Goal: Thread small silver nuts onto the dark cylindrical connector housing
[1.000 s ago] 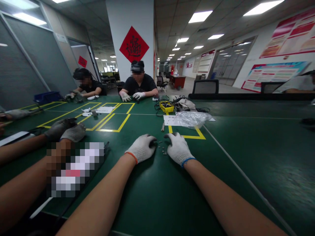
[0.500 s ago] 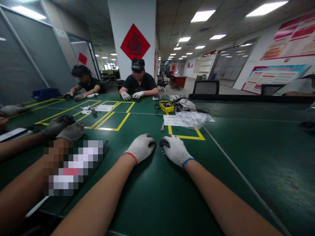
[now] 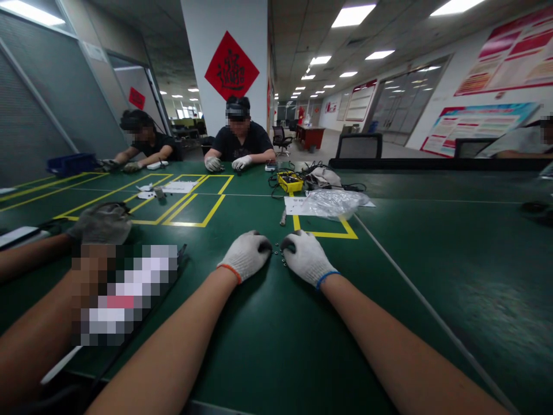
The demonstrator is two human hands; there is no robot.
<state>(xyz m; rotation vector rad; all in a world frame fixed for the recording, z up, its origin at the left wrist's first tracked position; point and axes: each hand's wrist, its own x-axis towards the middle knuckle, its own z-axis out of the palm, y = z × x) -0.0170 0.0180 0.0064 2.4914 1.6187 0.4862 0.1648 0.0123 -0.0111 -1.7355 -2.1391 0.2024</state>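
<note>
My left hand (image 3: pixel 247 256), in a white knit glove with an orange cuff and dark fingertips, rests on the green table with its fingers curled and closed. My right hand (image 3: pixel 307 257), gloved alike with a blue cuff, lies opposite, its thumb and fingers bent together. Anything inside either hand's fingertips is hidden. Between the two hands are several small metal rings that look like nuts (image 3: pixel 284 257); the right fingertips are closest to them. Beyond the hands lies a short grey metal cylinder (image 3: pixel 283 218).
Ahead are a clear plastic bag (image 3: pixel 332 203) on white paper, a yellow box (image 3: pixel 290 181) and tangled black cables. A co-worker's gloved hand (image 3: pixel 101 223) is at the left, near a blurred-out flat item (image 3: pixel 138 288). Two more people sit across the green table (image 3: pixel 259 357).
The view has shifted slightly. My two hands keep nearly the same pose beside the small rings. The co-worker's gloved hands at the left have shifted and now overlap.
</note>
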